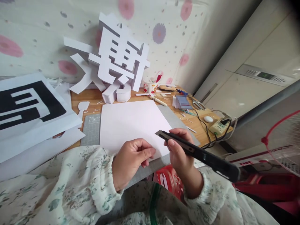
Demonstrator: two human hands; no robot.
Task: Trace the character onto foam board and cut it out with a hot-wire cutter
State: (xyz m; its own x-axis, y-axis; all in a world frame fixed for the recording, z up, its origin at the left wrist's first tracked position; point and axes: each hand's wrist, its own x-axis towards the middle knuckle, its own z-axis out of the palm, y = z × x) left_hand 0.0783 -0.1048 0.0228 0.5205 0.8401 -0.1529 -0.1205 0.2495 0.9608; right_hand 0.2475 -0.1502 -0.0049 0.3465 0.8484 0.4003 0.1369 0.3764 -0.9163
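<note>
My right hand is wrapped round a black utility knife, its short blade out and pointing up to the left. Beneath the blade, a blank white sheet lies flat on a grey cutting mat. At the sheet's near edge, my left hand is closed, thumb pressed against curled fingers; whether anything is pinched there is hidden. The knife tip is a little right of the left hand and above the sheet.
White three-dimensional paper characters lean against the wall behind. Printed sheets are stacked at left. A paper cup, a white pen-like tool, scissors and a power strip line the wooden table's far right. A fan stands right.
</note>
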